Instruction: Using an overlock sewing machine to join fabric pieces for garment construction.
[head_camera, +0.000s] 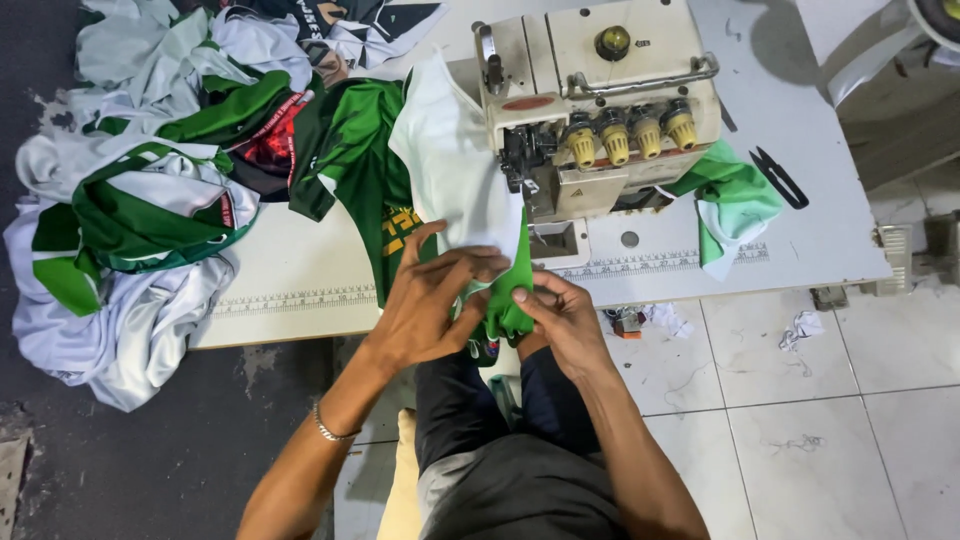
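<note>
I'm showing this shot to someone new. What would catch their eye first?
Both hands, left hand and right hand, pinch green and white fabric at the table's front edge. Behind them stands a cream sewing machine with four yellow knobs. A heap of green and white garments spills over the table's left end.

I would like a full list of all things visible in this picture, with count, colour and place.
sewing machine: one, cream, on the table top
table: one, white, ruler strip along its front edge
green and white fabric piece: one, under the machine's needle area, held by both hands
garment pile: many, green, white and grey, left table end
green cloth: one, right of the machine
snips: one, black, right of the green cloth
bracelet: one, silver, left wrist
left hand: on the fabric
right hand: pinching the fabric
</note>
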